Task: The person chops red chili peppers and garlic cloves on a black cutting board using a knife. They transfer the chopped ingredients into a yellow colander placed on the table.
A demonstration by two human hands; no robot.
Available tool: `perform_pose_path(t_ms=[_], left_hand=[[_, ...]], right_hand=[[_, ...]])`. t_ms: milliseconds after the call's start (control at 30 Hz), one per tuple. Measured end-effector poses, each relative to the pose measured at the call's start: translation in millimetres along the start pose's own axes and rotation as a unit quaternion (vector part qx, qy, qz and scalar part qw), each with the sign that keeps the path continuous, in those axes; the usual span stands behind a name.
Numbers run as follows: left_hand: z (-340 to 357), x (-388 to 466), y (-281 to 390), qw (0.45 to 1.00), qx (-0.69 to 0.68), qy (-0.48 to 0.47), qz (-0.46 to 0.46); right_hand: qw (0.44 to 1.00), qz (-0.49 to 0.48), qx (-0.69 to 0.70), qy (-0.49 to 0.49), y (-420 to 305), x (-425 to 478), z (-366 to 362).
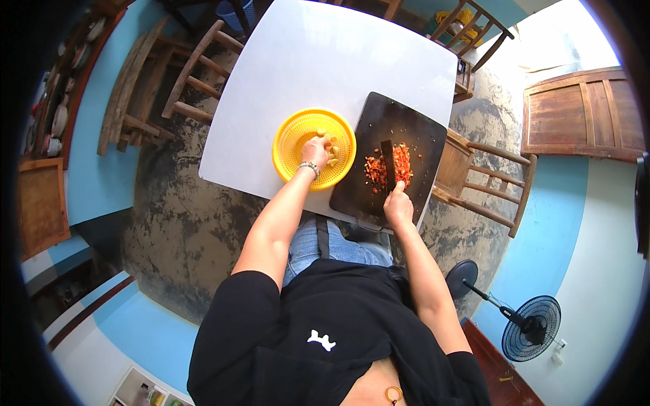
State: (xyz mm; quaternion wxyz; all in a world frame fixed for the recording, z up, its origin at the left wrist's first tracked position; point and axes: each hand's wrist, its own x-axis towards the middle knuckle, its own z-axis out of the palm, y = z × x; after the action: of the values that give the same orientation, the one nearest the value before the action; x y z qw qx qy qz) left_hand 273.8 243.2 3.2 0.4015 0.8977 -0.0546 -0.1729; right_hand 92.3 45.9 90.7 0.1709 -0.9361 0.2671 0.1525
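My left hand [316, 153], with a beaded bracelet at the wrist, reaches down into a yellow plastic colander [287, 136]. Several pale pieces that look like garlic cloves [333, 150] lie in it by my fingers; whether they grip one is hidden. On the black cutting board [376, 114] to the right, my right hand [398, 205] grips the handle of a dark-bladed cleaver [388, 158]. The blade stands on edge amid finely chopped red chili [402, 161], with bits on both sides of it.
The white table [325, 56] carries the colander and the board, which reaches its near edge. Wooden chairs stand at the left [203, 76] and right [482, 172]. A black floor fan [531, 329] is behind me on the right.
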Motion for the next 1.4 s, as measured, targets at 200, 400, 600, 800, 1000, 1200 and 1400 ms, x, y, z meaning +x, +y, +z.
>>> perform_pose_path(t_ms=[200,400,600,800,1000,1200,1400], left_hand=[[33,1,7,0.983,0.166,0.025,0.075],[46,5,-12,0.996,0.072,0.044,-0.036],[25,-17,2,0.999,-0.033,0.006,-0.013],[27,-8,5,0.965,0.229,0.004,0.127],[22,2,6,0.979,0.201,-0.026,0.038],[8,-9,26,0.988,-0.130,0.081,-0.025],[51,-60,86,0.893,-0.422,-0.148,-0.044]], right_hand=[[1.000,0.013,0.019,-0.001,4,6,-1],[0.997,0.033,0.054,-0.032,8,11,-12],[0.998,0.045,0.046,-0.019,7,9,-12],[0.998,0.043,0.045,-0.024,0,6,-15],[0.997,0.037,0.057,-0.024,4,9,-10],[0.998,0.043,0.053,-0.013,5,10,-9],[0.997,0.039,0.056,-0.020,2,10,-18]])
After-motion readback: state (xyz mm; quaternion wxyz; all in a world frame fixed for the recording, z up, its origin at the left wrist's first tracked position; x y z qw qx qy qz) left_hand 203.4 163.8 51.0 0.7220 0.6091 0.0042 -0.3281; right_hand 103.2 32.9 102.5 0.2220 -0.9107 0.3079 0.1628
